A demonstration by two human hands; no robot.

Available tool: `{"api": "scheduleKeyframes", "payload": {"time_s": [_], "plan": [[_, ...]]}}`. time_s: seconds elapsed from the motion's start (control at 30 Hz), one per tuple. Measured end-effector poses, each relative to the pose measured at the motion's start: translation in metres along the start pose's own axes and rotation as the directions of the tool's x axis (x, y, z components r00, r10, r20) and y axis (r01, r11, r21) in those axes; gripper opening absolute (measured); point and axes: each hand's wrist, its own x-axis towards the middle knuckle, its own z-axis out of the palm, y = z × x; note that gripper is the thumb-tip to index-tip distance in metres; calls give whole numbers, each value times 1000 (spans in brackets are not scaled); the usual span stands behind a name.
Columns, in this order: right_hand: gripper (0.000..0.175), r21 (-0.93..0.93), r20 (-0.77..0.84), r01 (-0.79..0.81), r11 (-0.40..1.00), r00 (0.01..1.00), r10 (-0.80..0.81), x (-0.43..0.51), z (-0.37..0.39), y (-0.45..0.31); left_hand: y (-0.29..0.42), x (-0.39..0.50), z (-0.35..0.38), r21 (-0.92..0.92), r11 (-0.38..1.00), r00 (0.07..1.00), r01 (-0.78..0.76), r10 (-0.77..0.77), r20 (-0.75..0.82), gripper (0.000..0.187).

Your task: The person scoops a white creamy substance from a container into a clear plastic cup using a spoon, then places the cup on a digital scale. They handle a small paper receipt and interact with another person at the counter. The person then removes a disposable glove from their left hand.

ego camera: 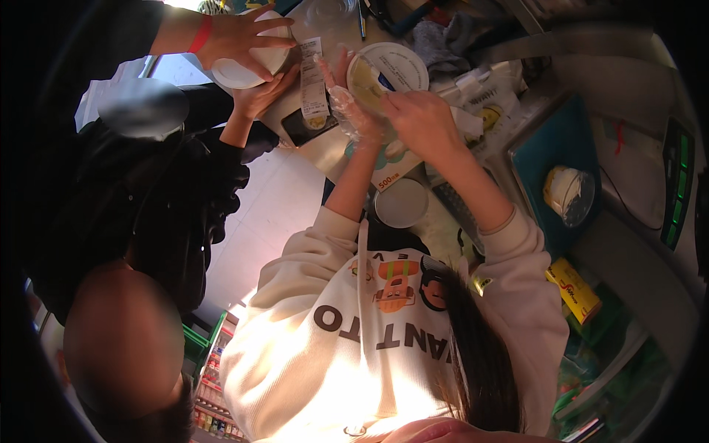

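A round plastic tub (363, 83) with pale yellow contents is held up over the counter. My left hand (354, 111), in a loose clear plastic glove, supports it from the left with some fingers spread. My bare right hand (424, 124) has its fingers bent at the tub's near right rim; what lies under the fingertips is hidden. Beside the tub, partly overlapped by it, is a white round lid (401, 61) with printing. A small dark blue piece (386, 82) shows between tub and lid.
At left, another person's hands (249, 47) hold a white round tub (238, 72). A paper receipt (313, 77) and a phone (296, 127) lie nearby. At right are a blue cutting board (532, 149), cut fruit in clear plastic (568, 194), and a yellow canister (573, 290).
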Motion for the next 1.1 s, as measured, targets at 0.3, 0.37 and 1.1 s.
{"api": "scheduleKeyframes", "payload": {"time_s": [0.3,0.37,1.1], "plan": [[19,79,76,66,995,995,-72,0,-12,10,3,1,2,9,999,999,-41,41,13,86],[13,43,62,43,998,997,-46,-2,-19,11,5,1,2,16,999,998,-49,48,37,84],[16,35,-53,-346,938,936,348,-19,-39,-13,27,-2,-28,83,997,990,8,-20,140,86]]}}
